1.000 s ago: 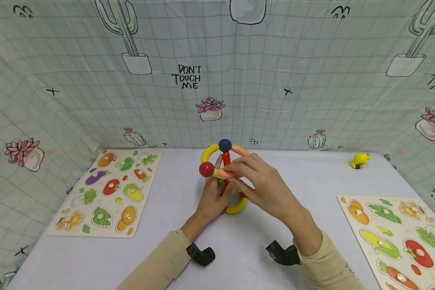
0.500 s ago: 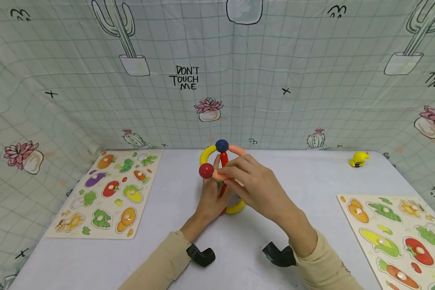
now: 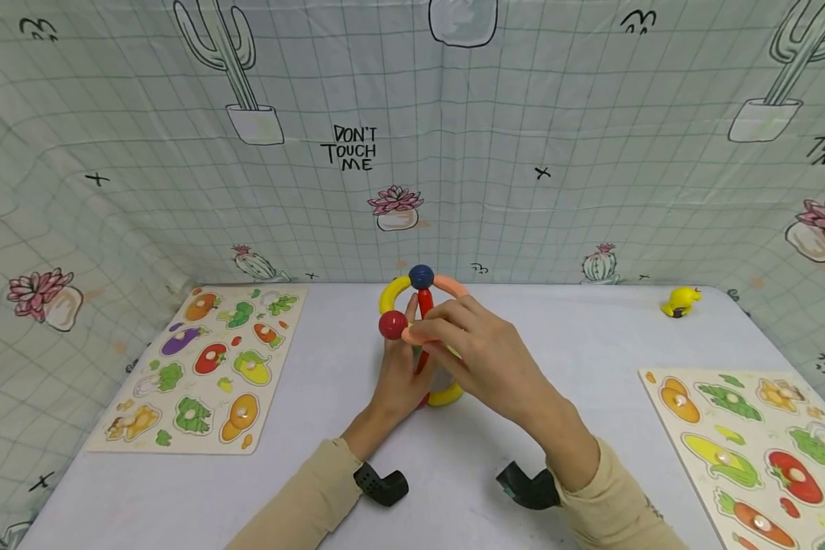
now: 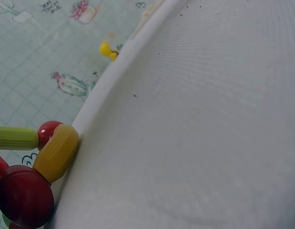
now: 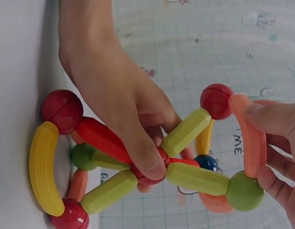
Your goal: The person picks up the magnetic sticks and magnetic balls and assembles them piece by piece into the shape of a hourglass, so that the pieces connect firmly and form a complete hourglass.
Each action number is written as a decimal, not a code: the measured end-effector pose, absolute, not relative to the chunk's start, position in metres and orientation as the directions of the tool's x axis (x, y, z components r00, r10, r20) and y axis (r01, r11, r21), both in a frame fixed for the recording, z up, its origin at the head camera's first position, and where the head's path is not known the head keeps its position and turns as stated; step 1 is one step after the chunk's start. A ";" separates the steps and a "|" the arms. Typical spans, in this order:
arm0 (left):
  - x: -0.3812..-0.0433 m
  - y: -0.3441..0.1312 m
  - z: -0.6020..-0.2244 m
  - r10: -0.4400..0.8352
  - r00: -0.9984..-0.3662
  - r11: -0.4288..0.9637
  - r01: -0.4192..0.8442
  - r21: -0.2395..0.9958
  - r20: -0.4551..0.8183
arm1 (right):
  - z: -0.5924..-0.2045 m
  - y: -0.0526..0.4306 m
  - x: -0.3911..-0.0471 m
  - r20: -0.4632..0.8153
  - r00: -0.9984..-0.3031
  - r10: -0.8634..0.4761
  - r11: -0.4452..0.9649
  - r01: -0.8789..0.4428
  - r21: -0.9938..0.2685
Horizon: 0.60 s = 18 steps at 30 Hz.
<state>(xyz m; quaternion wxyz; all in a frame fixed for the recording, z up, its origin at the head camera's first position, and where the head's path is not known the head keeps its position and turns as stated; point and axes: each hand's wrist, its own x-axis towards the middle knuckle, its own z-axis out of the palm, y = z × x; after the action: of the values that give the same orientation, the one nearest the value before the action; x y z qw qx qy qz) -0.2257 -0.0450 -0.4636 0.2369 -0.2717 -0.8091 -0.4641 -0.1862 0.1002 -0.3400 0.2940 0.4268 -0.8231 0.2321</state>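
A magnetic ball-and-stick structure stands on the table, its lower balls and a yellow curved stick (image 5: pixel 45 167) at the tabletop. My left hand (image 3: pixel 400 378) holds its middle, with the thumb on the central red ball (image 5: pixel 149 167). Light green sticks (image 5: pixel 197 178) and a red stick (image 5: pixel 102 138) run out from that ball. My right hand (image 3: pixel 491 355) pinches a salmon curved stick (image 5: pixel 250 136) at the upper part. In the right wrist view this stick spans from an upper red ball (image 5: pixel 217 101) to a green ball (image 5: pixel 245 191). A dark blue ball (image 3: pixel 422 276) tops the far side.
Vegetable puzzle boards lie at the left (image 3: pixel 199 367) and right (image 3: pixel 749 458) of the white table (image 3: pixel 302 489). A small yellow toy (image 3: pixel 681 302) sits at the back right. A patterned cloth (image 3: pixel 495 137) hangs behind.
My right hand has moved slightly left with the salmon stick, bringing its end to the upper red ball and covering the green stick seen there earlier. My left hand keeps its hold.
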 end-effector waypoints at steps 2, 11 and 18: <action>-0.226 -0.044 -0.463 0.216 -0.745 0.435 0.652 0.621 0.631 | -0.340 0.100 -0.186 0.685 -0.458 -0.566 0.528 -0.840 -0.126; -0.224 -0.044 -0.460 0.214 -0.753 0.453 0.641 0.620 0.622 | -0.341 0.098 -0.186 0.694 -0.456 -0.558 0.529 -0.839 -0.126; -0.224 -0.045 -0.462 0.229 -0.756 0.431 0.643 0.633 0.613 | -0.343 0.102 -0.185 0.676 -0.493 -0.548 0.528 -0.830 -0.177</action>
<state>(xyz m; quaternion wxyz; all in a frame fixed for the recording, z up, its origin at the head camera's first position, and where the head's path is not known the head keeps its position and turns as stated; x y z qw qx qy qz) -0.2243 -0.0447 -0.4622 0.2244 -0.2672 -0.8154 -0.4618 -0.1854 0.1022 -0.3428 0.2830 0.4166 -0.8271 0.2496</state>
